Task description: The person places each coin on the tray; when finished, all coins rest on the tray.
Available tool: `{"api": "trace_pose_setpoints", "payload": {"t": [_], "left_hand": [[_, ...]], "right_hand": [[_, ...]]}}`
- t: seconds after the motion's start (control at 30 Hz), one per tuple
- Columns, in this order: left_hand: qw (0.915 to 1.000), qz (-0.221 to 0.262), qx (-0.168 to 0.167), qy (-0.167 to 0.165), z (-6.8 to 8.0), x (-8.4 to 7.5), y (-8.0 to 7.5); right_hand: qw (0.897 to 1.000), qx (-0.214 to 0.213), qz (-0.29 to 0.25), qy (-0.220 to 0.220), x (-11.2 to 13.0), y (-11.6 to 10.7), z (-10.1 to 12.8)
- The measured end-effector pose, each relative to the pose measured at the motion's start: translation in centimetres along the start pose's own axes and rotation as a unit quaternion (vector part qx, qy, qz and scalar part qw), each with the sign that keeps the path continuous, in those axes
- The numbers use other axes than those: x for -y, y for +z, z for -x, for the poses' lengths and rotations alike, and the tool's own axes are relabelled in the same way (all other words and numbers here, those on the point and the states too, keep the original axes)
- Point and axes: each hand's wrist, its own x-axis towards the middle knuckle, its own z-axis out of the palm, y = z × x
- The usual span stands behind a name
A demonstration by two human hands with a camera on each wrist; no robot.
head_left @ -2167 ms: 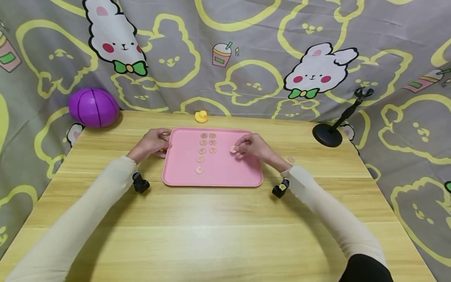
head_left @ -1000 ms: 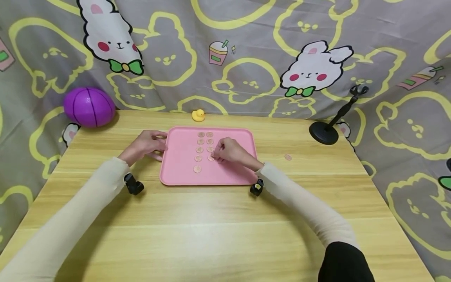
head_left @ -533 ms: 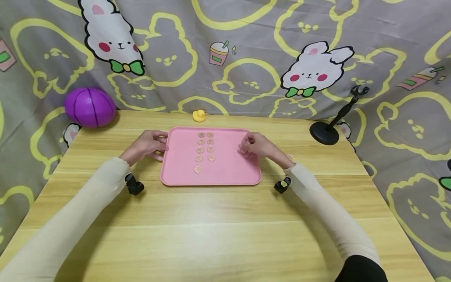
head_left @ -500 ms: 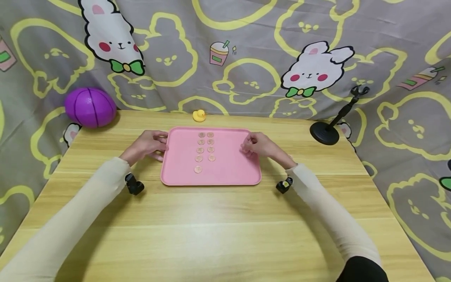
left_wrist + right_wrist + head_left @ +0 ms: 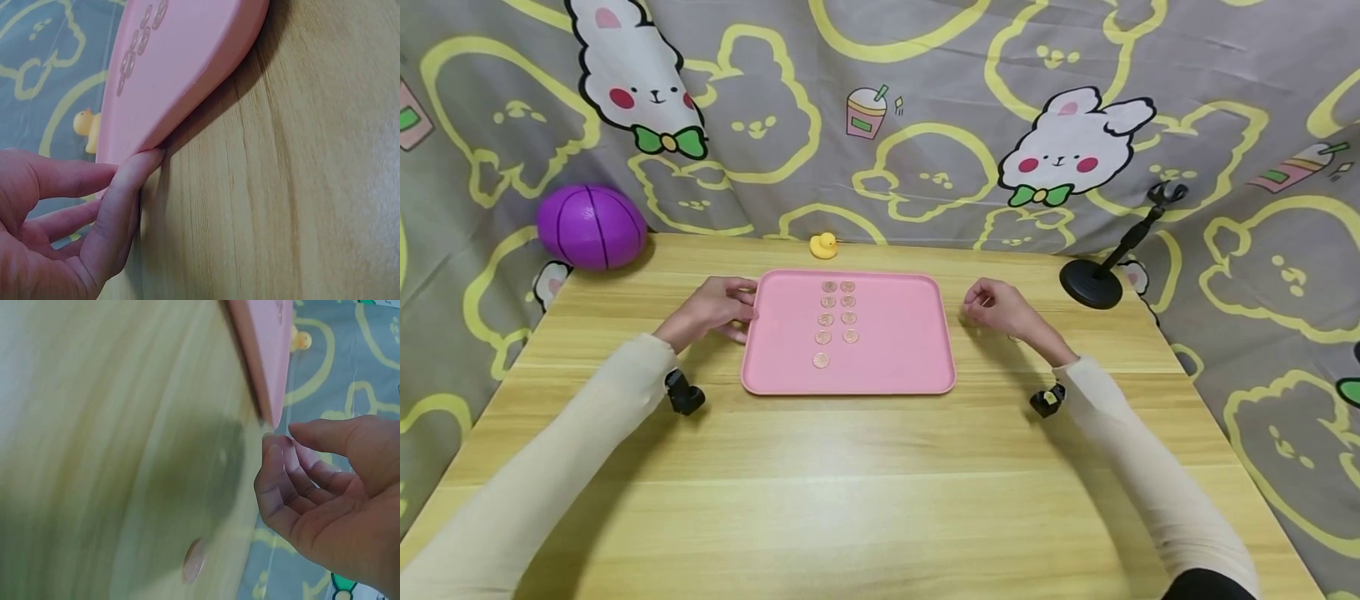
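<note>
A pink tray [image 5: 895, 362] lies on the wooden table with several copper-coloured coins [image 5: 823, 337] on it in two columns, the left column one coin longer. At the tray's left edge, my left hand [image 5: 718, 308] holds the rim between thumb and fingers, seen close up in the left wrist view. My right hand [image 5: 1000, 308] hovers right of the tray, fingers loosely bent; the right wrist view shows a gap between thumb and fingertips and nothing held. Below that hand, a single coin [image 5: 194, 560] lies on the table, mostly hidden by the wrist in the head view.
A yellow rubber duck [image 5: 823, 246] sits behind the tray. The purple ball [image 5: 591, 227] is at the back left, and a black stand [image 5: 1091, 283] rises at the back right. A patterned curtain [image 5: 925, 75] borders the table behind and at the sides.
My right hand set a coin at the bottom of the right column, let go, then moved right, off the tray. My left hand stays at the tray's left edge.
</note>
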Motion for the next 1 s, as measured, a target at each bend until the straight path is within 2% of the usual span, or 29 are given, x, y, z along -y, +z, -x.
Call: {"api": "trace_pose_setpoints", "payload": {"t": [0.17,0.27,0.5,0.6,0.7,1.0], "left_hand": [[1.0000,-0.003,0.001,0.001,-0.1,0.0,0.0],[1.0000,-0.003,0.003,0.003,-0.2,0.0,0.0],[1.0000,-0.004,0.006,0.002,-0.3,0.1,-0.1],[1.0000,-0.005,0.007,0.002,-0.3,0.2,-0.1],[0.9999,-0.006,0.009,0.004,-0.3,0.2,-0.2],[0.9999,-0.010,0.004,0.008,-0.5,0.1,0.0]], "right_hand": [[1.000,0.005,0.021,0.007,-1.6,-1.3,0.8],[1.000,0.023,0.019,0.004,-2.5,-2.4,1.3],[0.991,0.124,0.038,-0.035,-4.6,-5.1,2.1],[0.988,0.147,0.037,-0.026,-5.4,-5.6,2.4],[0.989,0.143,0.041,-0.020,-6.0,-5.5,2.6],[0.997,0.079,0.024,0.006,-6.9,-4.6,2.9]]}}
